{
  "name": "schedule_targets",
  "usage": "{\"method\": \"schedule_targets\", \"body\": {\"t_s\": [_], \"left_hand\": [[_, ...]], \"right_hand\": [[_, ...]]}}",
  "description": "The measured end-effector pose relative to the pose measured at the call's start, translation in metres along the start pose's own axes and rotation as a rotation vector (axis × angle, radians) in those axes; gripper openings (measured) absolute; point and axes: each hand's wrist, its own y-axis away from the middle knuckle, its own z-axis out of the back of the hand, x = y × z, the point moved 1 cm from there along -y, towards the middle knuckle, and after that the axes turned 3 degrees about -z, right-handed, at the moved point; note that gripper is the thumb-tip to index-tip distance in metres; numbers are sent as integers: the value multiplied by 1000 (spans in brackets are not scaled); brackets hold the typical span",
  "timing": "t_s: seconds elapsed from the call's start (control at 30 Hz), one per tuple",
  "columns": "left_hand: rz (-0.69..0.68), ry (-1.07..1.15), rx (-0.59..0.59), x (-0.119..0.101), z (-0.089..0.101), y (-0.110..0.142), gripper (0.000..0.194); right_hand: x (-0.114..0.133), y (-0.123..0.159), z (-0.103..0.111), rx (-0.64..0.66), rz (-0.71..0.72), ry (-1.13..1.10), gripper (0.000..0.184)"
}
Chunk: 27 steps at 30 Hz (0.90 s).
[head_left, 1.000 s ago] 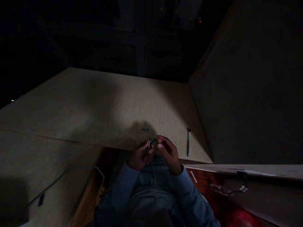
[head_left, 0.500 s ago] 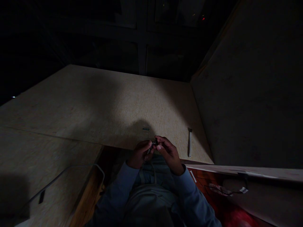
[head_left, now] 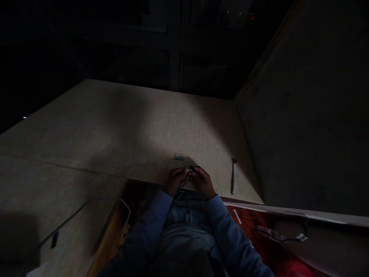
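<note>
My left hand (head_left: 174, 180) is closed on a slim dark object with a silvery end (head_left: 184, 178); the dim light hides its exact kind. My right hand (head_left: 203, 182) meets it fingertip to fingertip, pinching a small dark piece (head_left: 192, 168) at the object's upper end. Both hands are held close together above the near edge of the table, in front of my body. Just beyond them on the table lies a small clear case (head_left: 179, 157) with a dark greenish strip in it.
A white-handled toothbrush-like item (head_left: 234, 177) with a dark head lies to the right. The pale table (head_left: 161, 115) meets a dark upright panel (head_left: 305, 115) at right. A grey cable (head_left: 83, 207) runs across the left surface, by a small black rectangle (head_left: 54, 240).
My hands have come together and the right fingertips now pinch the dark piece at the held object's end. Both hands moved slightly forward, nearer the clear case.
</note>
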Motion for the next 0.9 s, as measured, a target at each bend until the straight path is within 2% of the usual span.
{"method": "schedule_targets", "body": {"t_s": [0.3, 0.5, 0.63, 0.9], "left_hand": [[17, -18, -5, -1, 2, 1, 61], [24, -33, 16, -1, 4, 2, 61], [36, -55, 39, 1, 4, 1, 59], [40, -87, 62, 2, 4, 2, 57]], "right_hand": [[-1, 2, 5, -3, -23, 21, 29], [-1, 5, 10, -2, -106, -104, 57], [-4, 3, 17, 17, -104, -49, 50], [-3, 2, 18, 32, -111, -93, 51]]}}
